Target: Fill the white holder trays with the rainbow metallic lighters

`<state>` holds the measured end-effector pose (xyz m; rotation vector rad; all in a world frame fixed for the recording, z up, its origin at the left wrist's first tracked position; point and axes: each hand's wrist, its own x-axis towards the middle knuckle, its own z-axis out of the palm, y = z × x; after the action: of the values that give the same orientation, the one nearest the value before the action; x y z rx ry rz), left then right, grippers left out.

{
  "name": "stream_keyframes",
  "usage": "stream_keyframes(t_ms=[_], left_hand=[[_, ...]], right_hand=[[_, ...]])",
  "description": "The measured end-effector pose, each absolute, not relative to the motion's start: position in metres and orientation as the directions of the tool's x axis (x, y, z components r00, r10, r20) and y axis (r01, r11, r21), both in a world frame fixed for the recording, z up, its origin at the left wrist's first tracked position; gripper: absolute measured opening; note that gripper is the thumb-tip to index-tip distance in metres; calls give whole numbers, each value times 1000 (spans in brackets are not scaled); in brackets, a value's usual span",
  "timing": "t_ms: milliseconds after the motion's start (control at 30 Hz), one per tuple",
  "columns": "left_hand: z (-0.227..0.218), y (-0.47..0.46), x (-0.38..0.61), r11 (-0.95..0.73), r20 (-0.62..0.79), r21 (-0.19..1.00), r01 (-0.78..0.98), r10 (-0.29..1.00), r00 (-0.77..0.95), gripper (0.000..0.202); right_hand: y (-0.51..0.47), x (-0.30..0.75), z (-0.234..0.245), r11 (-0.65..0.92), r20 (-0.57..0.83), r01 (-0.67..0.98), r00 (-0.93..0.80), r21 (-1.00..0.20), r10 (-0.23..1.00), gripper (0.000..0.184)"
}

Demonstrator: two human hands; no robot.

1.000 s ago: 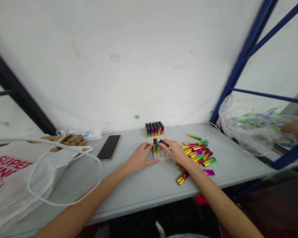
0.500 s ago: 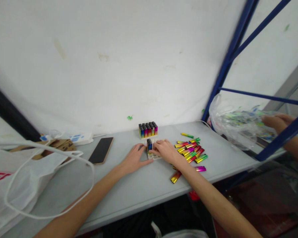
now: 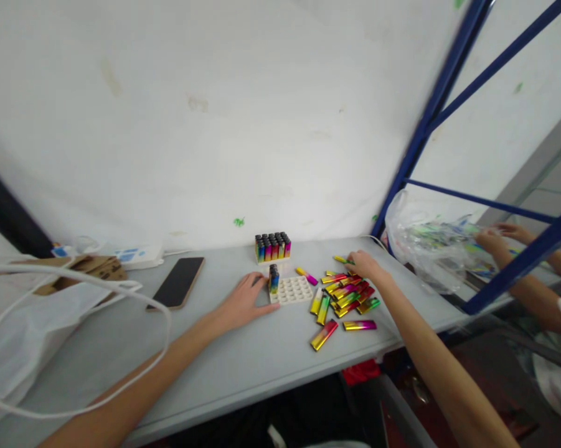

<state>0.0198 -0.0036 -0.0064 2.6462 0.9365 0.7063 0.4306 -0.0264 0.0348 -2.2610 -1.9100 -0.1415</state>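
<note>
My left hand [image 3: 248, 302] rests on the table, its thumb and fingers around the left end of a white tray [image 3: 293, 290] with rows of round holes. A few black-topped lighters [image 3: 274, 280] stand upright at that end; the other visible holes are bare. At the back of a pile of shiny multicoloured lighters [image 3: 348, 292], my right hand [image 3: 367, 266] has its fingers closed on a yellow-green lighter [image 3: 340, 259], partly hidden by the fingertips. Behind the tray stands a block of upright lighters [image 3: 273, 247] in rows.
A phone [image 3: 177, 283] lies to the left, near brown cardboard [image 3: 86, 274], a white bag [image 3: 42, 336] and a white cable [image 3: 170, 323]. Blue frame bars [image 3: 413, 143] rise at the right. Beyond them another person's hands [image 3: 499, 236] are near a clear plastic bag [image 3: 401, 230].
My right hand has moved from the tray rightward to the back of the lighter pile, uncovering the tray's holes. My left hand stays at the tray's left end. The view has shifted slightly.
</note>
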Motion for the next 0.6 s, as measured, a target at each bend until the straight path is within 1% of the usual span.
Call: stream_keyframes(t_ms=[67,100,133,200,267,333,367,400,500,600], left_hand=[[-7,-3,20,-768,365,378,516,636,680,63],[-7,-3,20,-769,368,378,515,636,679,63],[-7,-3,19,-769,372,380,514,636,676,62],[-7,-4,19,-770,377,386,508,634,675,62],[-7,-5,19,-769,374,389,507,635,676,62],[-5,-6,19,-765,363,387,515,640,677,63],[-5,-7,19,-762,361,385,521,643,675,63],[-4,-8,19,-761,361,383,524,645,673,63],[-2,-10,19,-763,366,384,520,643,673,62],[0,-11,18,-766,368,384,515,639,676,62]], right_hand=[[-28,435,30,-160,186,983,174,-86,967,21],[-29,434,29,-155,195,980,177,-122,965,21],[-30,431,30,-142,205,973,179,-183,962,23],[-30,421,34,-85,236,933,175,-350,956,26],[-30,406,42,26,295,851,153,-524,943,31],[-30,386,51,176,376,715,130,-677,917,40],[-31,374,55,240,390,622,115,-745,913,43],[-32,361,59,271,383,530,112,-804,917,44],[-39,322,68,267,301,256,106,-929,948,45],[-47,290,71,234,232,-53,48,-971,972,44]])
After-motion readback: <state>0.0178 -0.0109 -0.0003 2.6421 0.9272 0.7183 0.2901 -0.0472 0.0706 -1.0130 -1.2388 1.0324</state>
